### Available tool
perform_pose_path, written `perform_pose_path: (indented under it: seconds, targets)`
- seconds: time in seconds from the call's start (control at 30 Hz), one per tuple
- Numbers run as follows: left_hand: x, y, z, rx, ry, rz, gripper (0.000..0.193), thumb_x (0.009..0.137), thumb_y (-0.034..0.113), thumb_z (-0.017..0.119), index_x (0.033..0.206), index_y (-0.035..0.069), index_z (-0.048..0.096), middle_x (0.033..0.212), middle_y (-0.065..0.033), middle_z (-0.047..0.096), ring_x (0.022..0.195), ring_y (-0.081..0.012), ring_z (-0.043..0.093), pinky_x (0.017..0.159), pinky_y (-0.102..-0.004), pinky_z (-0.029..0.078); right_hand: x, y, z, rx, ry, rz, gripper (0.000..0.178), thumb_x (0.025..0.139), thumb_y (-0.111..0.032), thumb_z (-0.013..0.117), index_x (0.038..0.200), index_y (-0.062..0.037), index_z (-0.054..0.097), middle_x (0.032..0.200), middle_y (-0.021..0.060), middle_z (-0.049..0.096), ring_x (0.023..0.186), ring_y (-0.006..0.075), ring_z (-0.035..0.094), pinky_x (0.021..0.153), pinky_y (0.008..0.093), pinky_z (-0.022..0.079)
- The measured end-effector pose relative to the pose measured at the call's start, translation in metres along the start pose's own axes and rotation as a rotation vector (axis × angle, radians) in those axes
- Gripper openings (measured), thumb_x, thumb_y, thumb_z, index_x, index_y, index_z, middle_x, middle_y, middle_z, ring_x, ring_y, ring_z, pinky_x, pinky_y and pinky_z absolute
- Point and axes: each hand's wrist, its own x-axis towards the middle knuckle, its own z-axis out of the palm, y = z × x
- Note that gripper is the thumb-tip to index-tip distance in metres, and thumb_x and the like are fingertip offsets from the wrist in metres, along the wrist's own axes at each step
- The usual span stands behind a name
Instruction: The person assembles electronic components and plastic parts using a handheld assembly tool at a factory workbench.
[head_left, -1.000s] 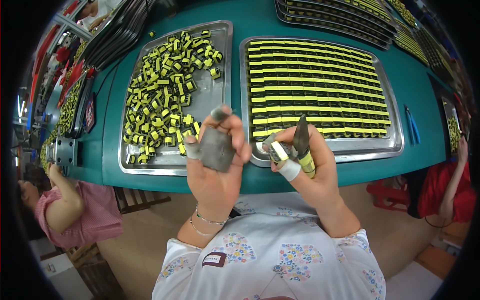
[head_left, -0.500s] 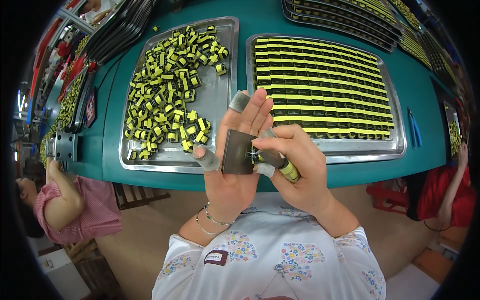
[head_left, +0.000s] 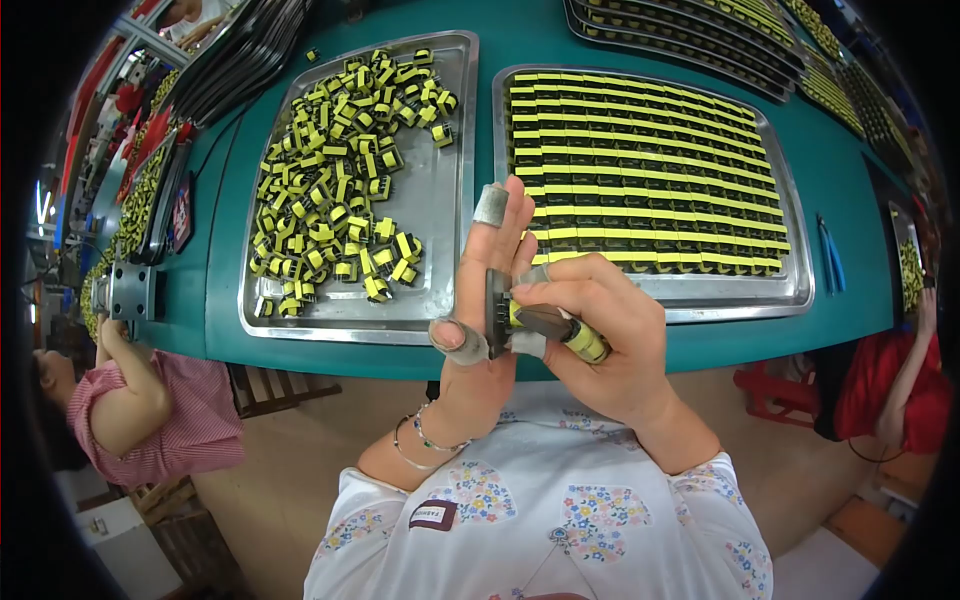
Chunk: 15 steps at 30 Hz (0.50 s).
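My left hand (head_left: 482,370) holds a thin dark plate (head_left: 497,285), seen nearly edge-on, between the thumb and the palm side, fingers stretched away from me. Grey covers sit on its thumb and index finger. My right hand (head_left: 615,335) pinches a small yellow-and-black transformer (head_left: 515,312), its metal pins against the plate. Its thumb and index finger also wear grey covers. Across the right fingers lies a dark blade-like piece (head_left: 547,322) with a yellow-wrapped end (head_left: 587,345); whether it is a tool I cannot tell. Fingers partly hide the transformer.
Loose transformers heap in a metal tray (head_left: 430,290) at left. Another metal tray (head_left: 795,290) at right holds neat rows of them. Blue-handled pliers (head_left: 828,258) lie beside it. Stacked filled trays (head_left: 690,45) stand behind. People sit at both sides.
The dark plate has turned from showing its broad face to nearly edge-on, as my left hand rolled with it. My right hand shifted slightly right, still at the plate.
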Motion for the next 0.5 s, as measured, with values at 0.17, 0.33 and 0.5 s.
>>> perform_pose_path:
  seconds: [0.17,0.33,0.5]
  targets:
    - [-0.003,-0.003,0.005,0.034,0.078,-0.029,0.106,0.078,0.084,0.024,0.148,0.004,0.014,0.154,-0.0196,0.015,0.142,-0.0344,0.016,0.116,-0.0465,0.011,-0.002,0.002,-0.005,0.052,-0.057,0.030,0.046,0.056,0.011,0.068,0.099,-0.0054,0.066,0.097,0.0100,0.061,0.081,0.0250,0.063,0.067,0.0320,0.051]
    - [-0.006,-0.007,-0.001,0.096,0.022,0.077,0.105,0.078,0.084,0.023,0.148,0.006,0.014,0.154,-0.0191,0.015,0.143,-0.0326,0.016,0.116,-0.0467,0.008,-0.004,0.008,-0.003,0.098,-0.056,0.052,0.044,0.057,0.010,0.067,0.099,-0.0052,0.065,0.095,0.0100,0.061,0.081,0.0250,0.062,0.068,0.0321,0.050]
    - [0.001,0.003,-0.001,-0.064,-0.022,-0.205,0.121,0.068,0.091,0.021,0.149,0.003,0.006,0.154,-0.0174,0.017,0.142,-0.0296,0.019,0.115,-0.0426,0.017,-0.006,0.008,0.000,0.077,-0.036,0.053,0.046,0.055,0.009,0.060,0.099,-0.0047,0.067,0.087,0.0089,0.059,0.076,0.0227,0.058,0.065,0.0305,0.046]
